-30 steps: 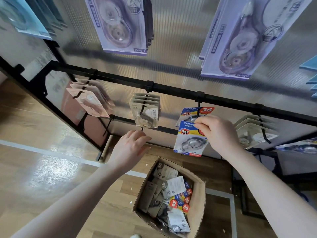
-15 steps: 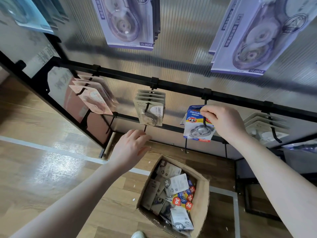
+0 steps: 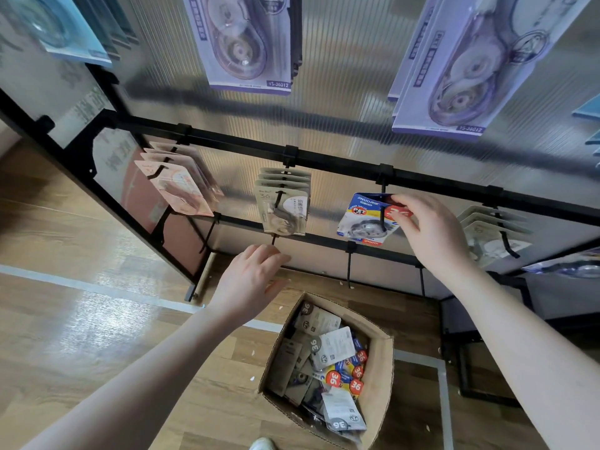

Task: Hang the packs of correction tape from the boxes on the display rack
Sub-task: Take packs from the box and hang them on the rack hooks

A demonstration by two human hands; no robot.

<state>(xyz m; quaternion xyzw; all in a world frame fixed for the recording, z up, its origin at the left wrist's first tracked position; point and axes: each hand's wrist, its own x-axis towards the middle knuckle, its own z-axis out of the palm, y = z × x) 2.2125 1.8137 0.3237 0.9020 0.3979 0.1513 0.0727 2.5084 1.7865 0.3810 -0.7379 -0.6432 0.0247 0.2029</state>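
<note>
meanwhile, right hand (image 3: 431,235) pinches a blue correction tape pack (image 3: 367,219) on its hook (image 3: 383,219), two o'clock from the box (image 3: 380,368); left hand (image 3: 250,280) hangs loose, holding nothing. best slid fully back before release.

I saw wood-plank flooring (image 3: 65,319) at eight o'clock, a pale floor line (image 3: 97,289) crossing it, and a white shoe tip (image 3: 262,444) at six o'clock.
</note>
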